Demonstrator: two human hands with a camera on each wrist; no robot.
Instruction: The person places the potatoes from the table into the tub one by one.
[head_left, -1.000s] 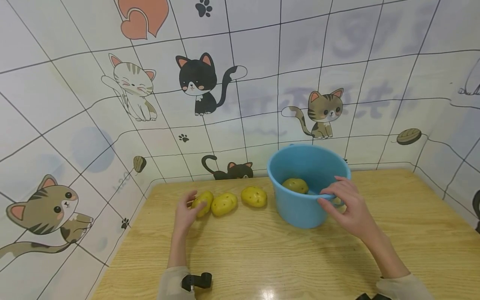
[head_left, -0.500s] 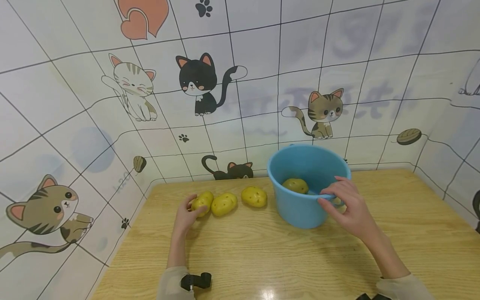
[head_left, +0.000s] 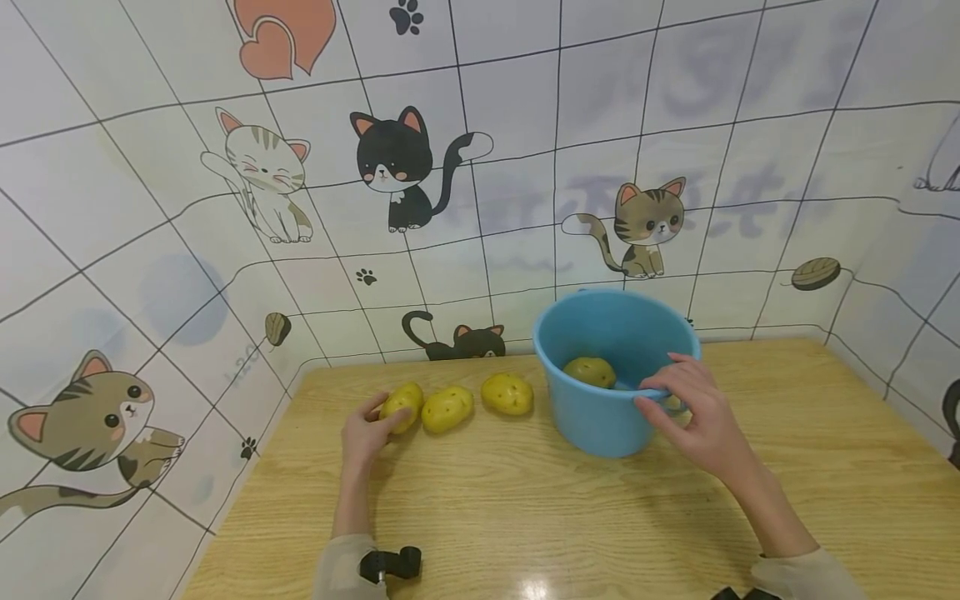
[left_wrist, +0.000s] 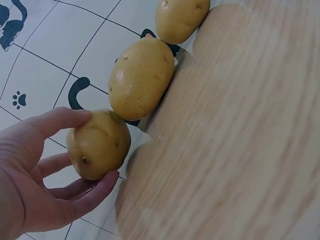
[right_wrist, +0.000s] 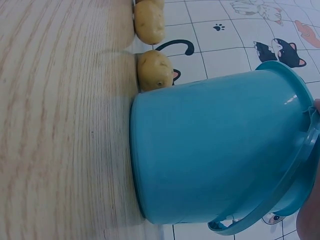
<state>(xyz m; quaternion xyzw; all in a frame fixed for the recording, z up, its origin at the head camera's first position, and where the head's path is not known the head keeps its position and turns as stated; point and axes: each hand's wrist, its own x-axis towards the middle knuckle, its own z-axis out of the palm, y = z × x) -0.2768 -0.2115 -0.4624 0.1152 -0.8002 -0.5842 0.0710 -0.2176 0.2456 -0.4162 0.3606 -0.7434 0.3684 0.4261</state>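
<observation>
My left hand [head_left: 365, 435] grips the leftmost yellow potato [head_left: 402, 408], thumb on one side and fingers curled round the other. In the left wrist view this potato [left_wrist: 99, 145] sits against the palm side of the fingers. Just right of it lies a middle potato [head_left: 447, 409], then a third potato [head_left: 507, 394] nearer the bucket. My right hand [head_left: 697, 417] pinches the near right rim of a light blue bucket [head_left: 600, 421], thumb outside and fingers over the edge. Inside the bucket rests another potato [head_left: 590, 372]; part of the bucket floor is hidden by the near wall.
Everything stands on a light wooden table [head_left: 510, 517]. A tiled wall covering [head_left: 517, 167] with cartoon cats rises behind and at both sides. The bucket's handle [right_wrist: 280, 195] hangs down along its outside in the right wrist view.
The left hand has closed its thumb and fingers round the leftmost potato and shifted it slightly left, away from the middle one. The right hand and bucket have stayed put.
</observation>
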